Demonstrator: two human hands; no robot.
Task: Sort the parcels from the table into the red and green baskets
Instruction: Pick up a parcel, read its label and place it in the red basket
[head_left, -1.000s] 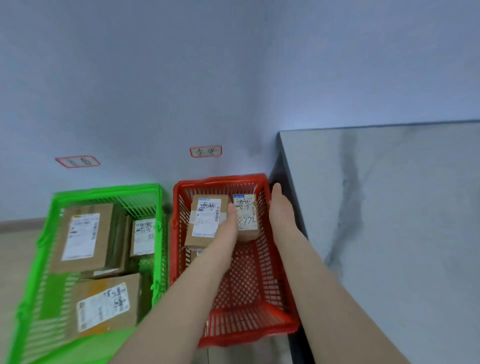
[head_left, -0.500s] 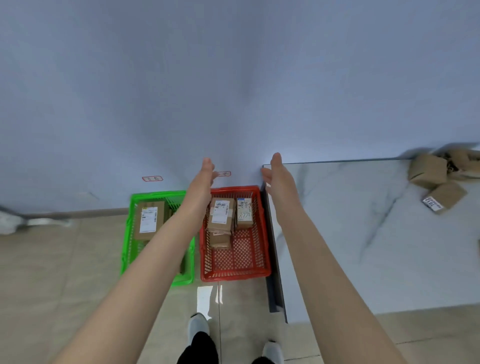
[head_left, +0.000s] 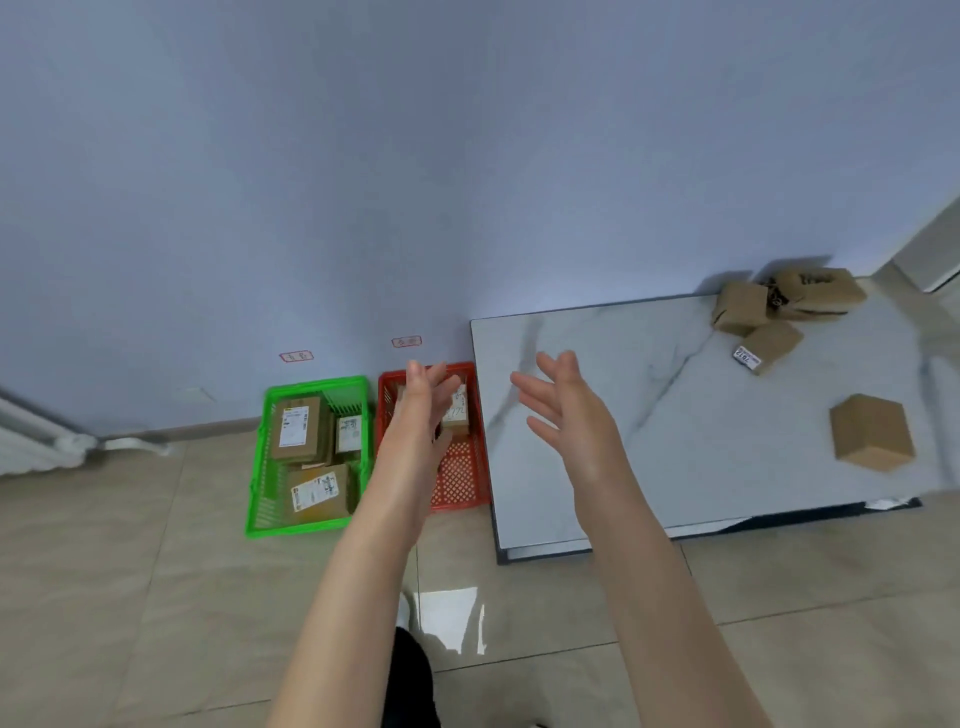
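Note:
The red basket (head_left: 470, 483) stands on the floor against the table's left side with brown parcels inside, one (head_left: 458, 410) showing beside my wrist. The green basket (head_left: 262, 467) to its left holds several labelled cardboard parcels (head_left: 296, 428). My left hand (head_left: 423, 402) hovers above the red basket, fingers straight and empty. My right hand (head_left: 566, 410) is raised over the left part of the white marble table (head_left: 691, 415), fingers spread, holding nothing. On the table lie a plain cardboard parcel (head_left: 872, 431) near the right and a cluster of parcels (head_left: 774, 317) at the far right corner.
Two small red-framed labels (head_left: 406, 341) are stuck on the blue wall above the baskets. A white radiator (head_left: 36, 441) runs along the left. Beige tiled floor (head_left: 130, 571) spreads in front; my dark trouser leg (head_left: 410, 675) shows at the bottom.
The view has pulled back and up from the red basket. Both hands rose out of it, empty, and the right hand now hangs over the table with spread fingers.

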